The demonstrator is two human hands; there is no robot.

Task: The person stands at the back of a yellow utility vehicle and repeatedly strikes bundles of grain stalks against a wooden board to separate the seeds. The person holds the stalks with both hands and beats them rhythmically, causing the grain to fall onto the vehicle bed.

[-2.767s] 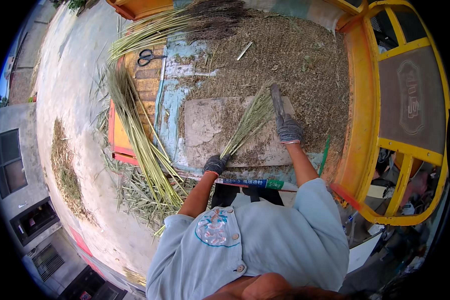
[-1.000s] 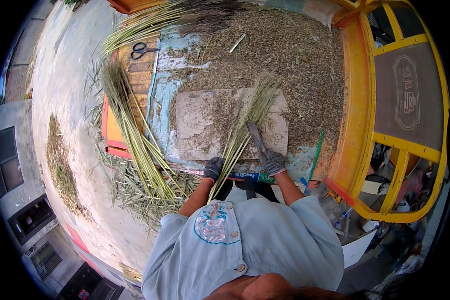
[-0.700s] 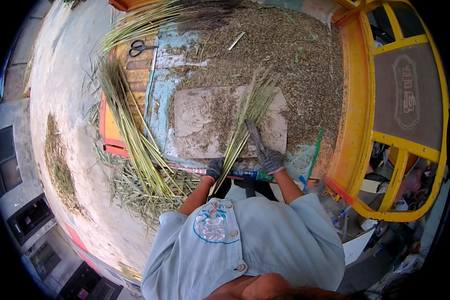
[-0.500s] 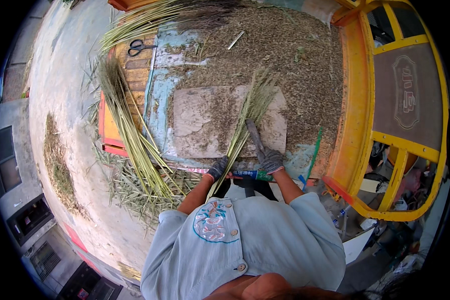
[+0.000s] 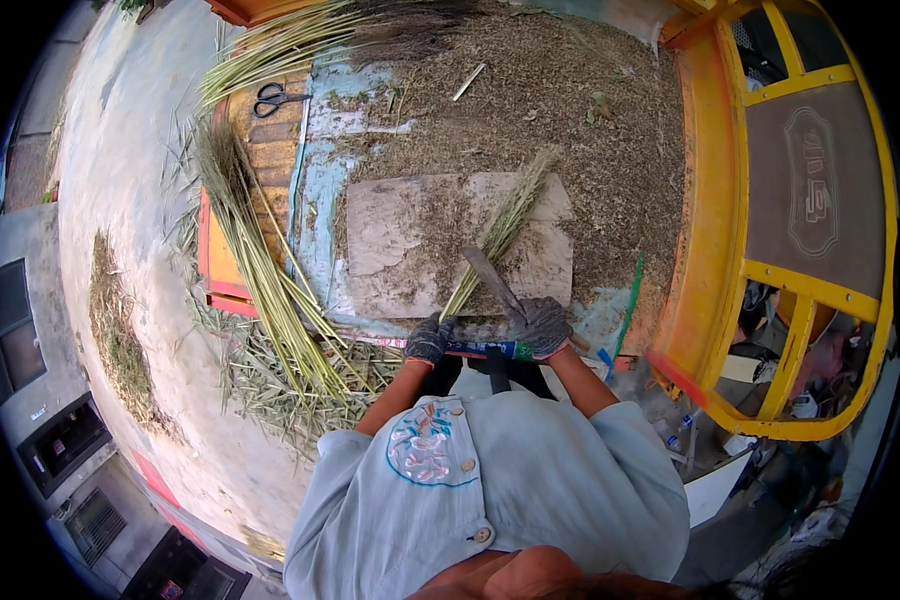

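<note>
Gloved in dark grey, my left hand (image 5: 429,340) is closed round the lower stems of a small bunch of feathery grass stalks (image 5: 511,216). The seed heads point away and to the right, lying over a worn flat board (image 5: 395,235). My right hand (image 5: 544,328), gloved the same way, is closed on a knife-like tool (image 5: 492,277) with a long, dark, flat blade. Its blade slants up to the left and crosses over the stalks; whether it touches them I cannot tell. A short brown handle end shows behind the hand.
Left of the board lies a larger bundle of green stalks (image 5: 270,270). Another bundle (image 5: 290,45) lies at the far edge near black-handled scissors (image 5: 270,99). Loose seeds and chaff (image 5: 590,130) cover the surface. A yellow metal frame (image 5: 715,220) rises on the right.
The blade has swung left, from beside the bunch to across it. The stalks have tilted further right and look more tightly gathered, and my left hand sits closer round their stem ends.
</note>
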